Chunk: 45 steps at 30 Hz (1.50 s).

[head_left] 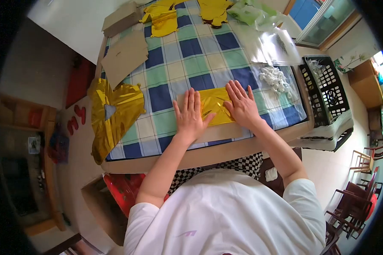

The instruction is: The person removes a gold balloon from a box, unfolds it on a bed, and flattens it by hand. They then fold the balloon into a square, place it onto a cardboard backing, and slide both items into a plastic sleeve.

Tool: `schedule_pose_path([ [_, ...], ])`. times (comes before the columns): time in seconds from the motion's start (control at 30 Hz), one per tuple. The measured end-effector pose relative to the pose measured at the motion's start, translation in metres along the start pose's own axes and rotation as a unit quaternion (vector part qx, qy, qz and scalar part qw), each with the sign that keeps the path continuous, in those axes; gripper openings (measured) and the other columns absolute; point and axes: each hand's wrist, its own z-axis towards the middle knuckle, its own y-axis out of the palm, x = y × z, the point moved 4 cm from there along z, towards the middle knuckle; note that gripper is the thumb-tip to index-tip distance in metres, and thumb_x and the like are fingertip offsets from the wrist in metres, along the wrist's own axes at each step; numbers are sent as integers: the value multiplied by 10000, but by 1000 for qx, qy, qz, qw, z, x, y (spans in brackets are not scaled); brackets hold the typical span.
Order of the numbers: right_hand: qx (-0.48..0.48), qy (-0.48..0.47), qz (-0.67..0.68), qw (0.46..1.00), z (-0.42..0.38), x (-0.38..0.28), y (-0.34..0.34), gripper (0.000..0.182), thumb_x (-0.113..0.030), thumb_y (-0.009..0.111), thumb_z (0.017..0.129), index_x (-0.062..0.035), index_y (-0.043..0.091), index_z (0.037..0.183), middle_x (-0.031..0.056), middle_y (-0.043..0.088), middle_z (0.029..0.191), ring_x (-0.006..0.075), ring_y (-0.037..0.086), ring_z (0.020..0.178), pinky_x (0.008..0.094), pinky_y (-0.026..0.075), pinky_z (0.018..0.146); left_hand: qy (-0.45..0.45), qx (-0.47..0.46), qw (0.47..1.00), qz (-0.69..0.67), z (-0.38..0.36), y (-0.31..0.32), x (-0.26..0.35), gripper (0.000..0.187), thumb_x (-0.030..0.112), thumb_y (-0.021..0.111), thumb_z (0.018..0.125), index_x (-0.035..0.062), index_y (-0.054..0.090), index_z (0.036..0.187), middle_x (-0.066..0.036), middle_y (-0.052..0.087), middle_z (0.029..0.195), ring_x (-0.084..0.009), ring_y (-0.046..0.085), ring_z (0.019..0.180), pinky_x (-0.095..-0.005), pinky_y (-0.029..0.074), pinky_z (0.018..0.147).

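Observation:
My left hand [188, 117] lies flat, fingers stretched out, on the left part of a folded piece of shiny gold foil [213, 100]. Palm down on the foil's right end rests my right hand [244, 104], its fingers slightly spread. Beneath the foil is a flat piece of brown cardboard [221, 133] near the bed-like surface's front edge. To the left, a larger gold foil shape [125, 104] with a hole and small edge tabs, like a deflated foil balloon, hangs partly over the edge.
A checked cloth [191, 46] covers the surface. At the back lie cardboard sheets [125, 55], more gold foil pieces [164, 23] and clear plastic bags [274, 46]. Right are a tangled white bundle [275, 79] and a black crate [327, 87]. A red stool [125, 189] stands below.

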Motion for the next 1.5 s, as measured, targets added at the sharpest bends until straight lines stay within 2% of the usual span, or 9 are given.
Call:
schedule_pose_path([
  [0.2, 14, 18, 9, 1000, -8, 14, -1, 560, -366, 395, 973, -81, 312, 1449, 69, 276, 1523, 223, 202, 1423, 471, 126, 1152, -2, 6, 1000, -23, -3, -4, -3, 892, 623, 432, 884, 26, 145, 1482, -150, 147, 1550, -268, 114, 1442, -608, 23, 1113],
  [0.37, 190, 81, 123, 971, -38, 16, -22, 141, -164, 575, 885, -51, 596, 967, 129, 614, 1062, 302, 555, 1031, 426, 448, 829, 1, 14, 1000, -20, -4, -2, -3, 889, 625, 420, 888, 19, 150, 1480, -152, 141, 1551, -269, 100, 1445, -614, 13, 1111],
  [0.5, -1, 263, 195, 945, -64, -14, -29, 183, -232, 602, 876, -50, 582, 875, 133, 653, 829, 333, 620, 817, 439, 474, 703, -7, 12, 1000, -4, -3, -2, -3, 886, 634, 404, 889, 24, 155, 1482, -140, 134, 1555, -257, 91, 1447, -618, 4, 1108],
  [0.8, -51, 280, 238, 929, -78, 45, -39, 199, -206, 637, 857, -14, 599, 896, 133, 608, 715, 219, 576, 637, 364, 468, 593, -18, -12, 1000, -2, -1, -1, -5, 884, 651, 380, 888, 49, 143, 1489, -111, 124, 1562, -228, 83, 1450, -617, 0, 1111],
  [0.83, -18, 336, 242, 910, -92, 65, -47, 187, -190, 647, 855, -19, 591, 904, 119, 596, 708, 210, 548, 621, 359, 461, 589, -18, -6, 1000, -5, -2, -1, -5, 885, 651, 381, 889, 48, 140, 1489, -112, 124, 1562, -228, 83, 1449, -619, 1, 1111],
  [0.87, 106, 203, 163, 960, -109, 105, -48, 174, -179, 642, 867, -20, 573, 889, 97, 593, 711, 182, 537, 625, 344, 453, 583, -17, -1, 1000, -8, -2, 0, -5, 886, 651, 382, 889, 47, 138, 1489, -112, 123, 1562, -229, 83, 1449, -622, 2, 1110],
  [1.0, 197, 293, 209, 912, -132, 147, -149, 116, -145, 568, 935, -41, 546, 890, -14, 518, 644, 51, 432, 524, 224, 316, 440, -15, 8, 1000, -15, -2, 2, -5, 887, 648, 384, 890, 41, 135, 1487, -117, 121, 1561, -231, 88, 1448, -630, 11, 1107],
  [1.2, 381, 229, 323, 835, -69, 127, -122, 110, -81, 529, 930, -29, 577, 1015, 59, 639, 770, 95, 595, 573, 240, 469, 462, -15, -3, 1000, -11, -2, -3, -4, 870, 636, 394, 893, 33, 171, 1480, -129, 144, 1555, -241, 103, 1446, -632, 21, 1103],
  [1.5, 91, 194, 285, 934, 17, 67, 13, 105, -84, 591, 823, -56, 588, 924, 137, 633, 779, 319, 634, 707, 404, 490, 626, 14, 30, 999, -21, -6, -6, -4, 834, 591, 433, 897, 27, 207, 1469, -142, 179, 1542, -246, 113, 1445, -631, 35, 1105],
])
